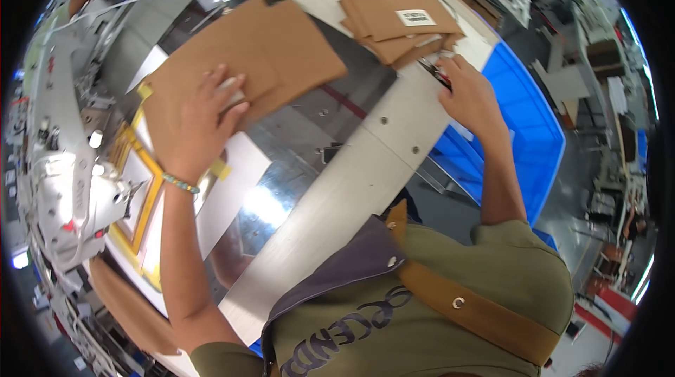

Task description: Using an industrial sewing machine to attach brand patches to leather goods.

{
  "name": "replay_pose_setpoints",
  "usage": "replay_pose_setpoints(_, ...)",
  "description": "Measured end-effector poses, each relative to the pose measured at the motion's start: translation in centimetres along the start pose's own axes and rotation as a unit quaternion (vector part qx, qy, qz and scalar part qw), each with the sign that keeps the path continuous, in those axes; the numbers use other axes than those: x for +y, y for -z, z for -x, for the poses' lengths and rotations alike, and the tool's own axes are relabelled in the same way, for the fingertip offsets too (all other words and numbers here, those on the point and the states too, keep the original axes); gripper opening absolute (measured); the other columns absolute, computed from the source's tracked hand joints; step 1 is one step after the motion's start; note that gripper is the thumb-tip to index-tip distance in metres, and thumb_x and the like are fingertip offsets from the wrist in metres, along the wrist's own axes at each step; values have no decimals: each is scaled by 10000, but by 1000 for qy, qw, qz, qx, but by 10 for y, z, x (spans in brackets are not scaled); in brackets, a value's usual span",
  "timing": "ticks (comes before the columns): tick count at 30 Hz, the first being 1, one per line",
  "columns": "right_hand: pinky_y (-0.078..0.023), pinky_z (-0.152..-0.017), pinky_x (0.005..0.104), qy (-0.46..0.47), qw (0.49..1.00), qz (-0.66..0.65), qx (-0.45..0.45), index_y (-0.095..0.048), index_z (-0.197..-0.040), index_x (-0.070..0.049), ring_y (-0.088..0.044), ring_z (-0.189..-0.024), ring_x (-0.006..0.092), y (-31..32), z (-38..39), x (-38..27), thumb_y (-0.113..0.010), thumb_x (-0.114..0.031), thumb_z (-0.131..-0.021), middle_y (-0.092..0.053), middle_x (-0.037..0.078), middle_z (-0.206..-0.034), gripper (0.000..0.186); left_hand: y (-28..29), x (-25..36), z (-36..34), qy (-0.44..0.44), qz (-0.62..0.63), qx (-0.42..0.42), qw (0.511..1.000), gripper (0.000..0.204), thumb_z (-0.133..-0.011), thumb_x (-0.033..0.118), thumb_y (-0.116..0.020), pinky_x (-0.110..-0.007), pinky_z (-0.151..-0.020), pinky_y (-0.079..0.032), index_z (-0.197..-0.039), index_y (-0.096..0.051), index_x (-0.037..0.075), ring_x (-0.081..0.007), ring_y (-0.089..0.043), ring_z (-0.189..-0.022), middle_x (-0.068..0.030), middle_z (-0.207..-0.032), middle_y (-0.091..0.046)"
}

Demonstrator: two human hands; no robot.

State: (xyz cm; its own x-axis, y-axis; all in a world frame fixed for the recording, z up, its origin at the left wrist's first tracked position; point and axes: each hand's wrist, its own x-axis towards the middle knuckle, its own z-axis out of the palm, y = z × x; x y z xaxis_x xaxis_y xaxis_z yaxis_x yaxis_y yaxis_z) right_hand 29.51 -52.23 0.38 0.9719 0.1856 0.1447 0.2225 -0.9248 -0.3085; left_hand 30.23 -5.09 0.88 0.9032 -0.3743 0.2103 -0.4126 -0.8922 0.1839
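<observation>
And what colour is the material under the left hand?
The material is brown, clearest in the head view.

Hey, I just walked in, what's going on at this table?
The person's left hand rests, fingers spread, on large brown flat pieces beside a white machine. The right hand holds what looks like small snips by a stack of smaller brown pieces topped with a white label. A blue bin sits to the right.

Open lane: near strip of desk (344, 194), 2 to 7 o'clock. Blocking: sewing machine (63, 187) at 9, brown sheets (281, 47) 11, brown stack (383, 17) 1.
</observation>
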Motion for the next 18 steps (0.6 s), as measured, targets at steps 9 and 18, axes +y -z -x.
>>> replay_pose_setpoints(9,-508,-973,426,31,992,-106,-56,-666,-1296,7,-673,-1130,357,61,-37,-41,-541,-41,-972,-702,192,-1223,350,16,21,-36,198,199,4,960,327,-1016,265,-736,-356,-905,-582,-1268,-771,60,-221,-750,-1067,-96,-1181,-791)
replay_pose_setpoints(18,-566,-945,470,390,918,-58,36,-712,-1267,-65,-682,-1133,350,-57,-135,-152,-567,-284,-1091,-683,139,-1240,317,-52,-1,-81,231,222,142,937,235,-963,231,-802,-317,-739,-550,-1076,-793,24,-143,-658,-762,-49,-886,-742)
